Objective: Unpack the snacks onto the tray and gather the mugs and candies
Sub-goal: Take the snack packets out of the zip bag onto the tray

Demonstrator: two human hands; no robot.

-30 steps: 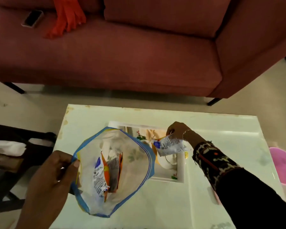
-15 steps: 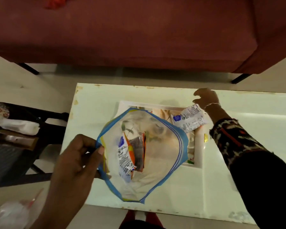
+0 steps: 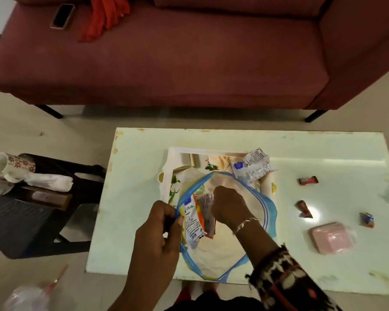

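Note:
A clear zip bag (image 3: 252,212) with a blue rim is held open above the pale table. My left hand (image 3: 160,234) pinches its left rim. My right hand (image 3: 230,206) is inside the bag's mouth, fingers closed on a dark snack packet (image 3: 206,202); a white and orange packet (image 3: 192,217) stands beside it in the bag. A white snack packet (image 3: 253,167) lies on the far right corner of the floral tray (image 3: 170,173), which the bag partly hides. Three wrapped candies (image 3: 308,181) (image 3: 303,208) (image 3: 367,219) lie on the table to the right. A floral mug (image 3: 8,166) lies on the dark side table at left.
A pink wrapped block (image 3: 330,237) sits on the table's right side. A red sofa (image 3: 166,55) stands behind the table (image 3: 133,198), with a phone (image 3: 62,16) and red cloth (image 3: 103,16) on it. A dark side table (image 3: 43,209) with white cloth is at left.
My right hand let go of the white packet, which now rests on the tray's far right corner, and came back into the bag onto the dark packet. My left hand still holds the bag.

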